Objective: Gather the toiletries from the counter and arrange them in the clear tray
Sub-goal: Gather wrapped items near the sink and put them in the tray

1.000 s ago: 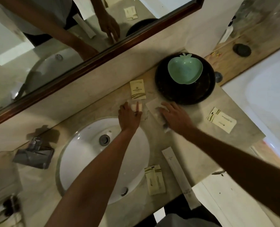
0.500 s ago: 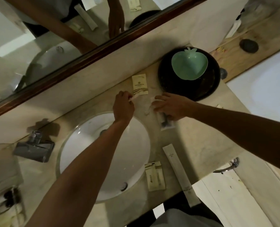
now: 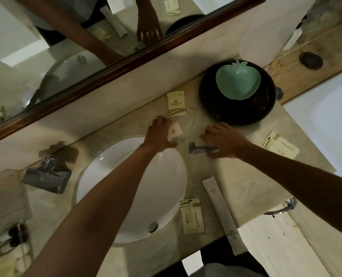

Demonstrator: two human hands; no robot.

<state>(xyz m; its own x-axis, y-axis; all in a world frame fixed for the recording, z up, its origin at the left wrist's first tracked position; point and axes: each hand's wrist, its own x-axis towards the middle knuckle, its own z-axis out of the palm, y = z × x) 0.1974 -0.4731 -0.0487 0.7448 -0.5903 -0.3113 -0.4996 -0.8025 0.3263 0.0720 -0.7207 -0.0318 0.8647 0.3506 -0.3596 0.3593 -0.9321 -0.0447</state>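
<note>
Left hand (image 3: pixel 159 134): closed on small white rectangular soap packet (image 3: pixel 175 131), at white oval basin (image 3: pixel 132 188) rim. Right hand (image 3: pixel 224 141): fingers pressed flat on clear-wrapped dark razor packet (image 3: pixel 198 149); bare beige marble counter (image 3: pixel 246 176) between hands, black round dish (image 3: pixel 236 110) just beyond.

A beige marble table (image 3: pixel 246 176) is holding a white round sink (image 3: pixel 132 188) with a chrome tap (image 3: pixel 48 174). A dark-framed mirror (image 3: pixel 66 47) is running along the wall. Light is dim. What may be a white bathtub (image 3: pixel 326 116) is lying at right.
</note>
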